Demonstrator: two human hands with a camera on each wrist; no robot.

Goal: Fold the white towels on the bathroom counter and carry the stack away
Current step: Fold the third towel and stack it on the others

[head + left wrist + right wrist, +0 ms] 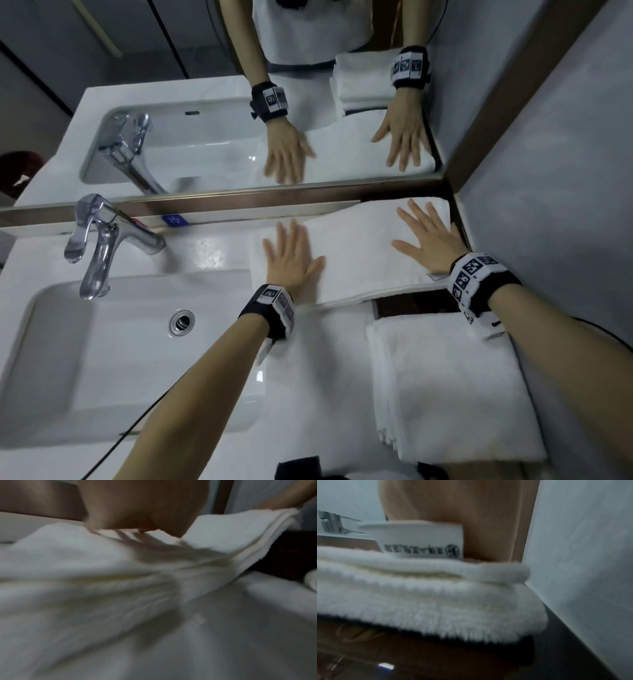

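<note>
A white towel point(359, 253) folded into a long strip lies on the counter against the mirror's lower frame. My left hand point(291, 257) presses flat on its left end with fingers spread. My right hand point(428, 236) lies flat on its right end, near the wall. A stack of folded white towels point(452, 387) sits nearer to me on the right. In the left wrist view the towel point(102, 574) fills the frame, blurred, under my palm point(137, 507). The right wrist view shows the towel's thick folded edge point(428, 595) and a white sewn label point(423, 543).
A white sink basin point(102, 359) with a chrome faucet point(102, 240) is to the left. The mirror point(239, 102) runs along the back and reflects my hands. A grey wall point(548, 205) closes the right side. A dark brown gap point(411, 303) shows between towel and stack.
</note>
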